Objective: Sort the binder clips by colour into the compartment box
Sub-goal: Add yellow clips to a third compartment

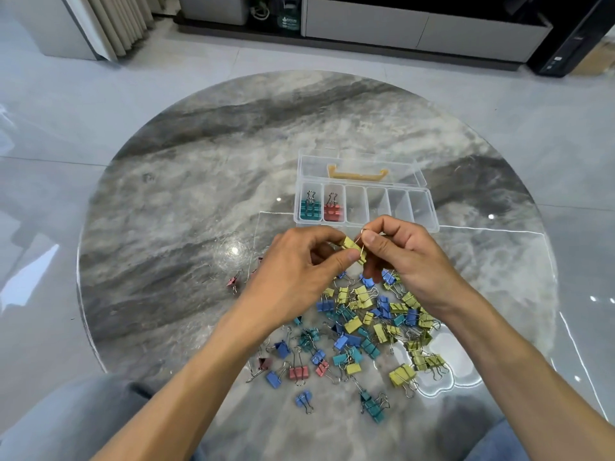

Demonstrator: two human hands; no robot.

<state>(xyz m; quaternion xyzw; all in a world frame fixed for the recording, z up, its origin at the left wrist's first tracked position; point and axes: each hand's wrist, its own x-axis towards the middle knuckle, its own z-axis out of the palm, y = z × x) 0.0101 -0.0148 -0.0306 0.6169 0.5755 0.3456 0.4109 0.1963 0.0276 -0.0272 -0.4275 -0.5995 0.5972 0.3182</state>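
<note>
A clear compartment box [422, 207] stands open on the round table, its lid tilted back. Its leftmost compartment holds a teal clip [310, 207], the one beside it a red clip [332, 209]; the other compartments look empty. Just in front of the box, both hands hold a yellow binder clip [352, 246] above the table. My left hand [296, 271] pinches its body between thumb and fingers. My right hand [409, 257] pinches its wire handle. Below the hands lies a loose pile of clips [366, 331] in yellow, blue, teal and red.
The marble-patterned round table [199, 194] carries a few stray red clips [234, 282] left of my left hand. A low cabinet [416, 28] and grey tiled floor lie beyond the table. My knees in grey trousers show at the bottom edge.
</note>
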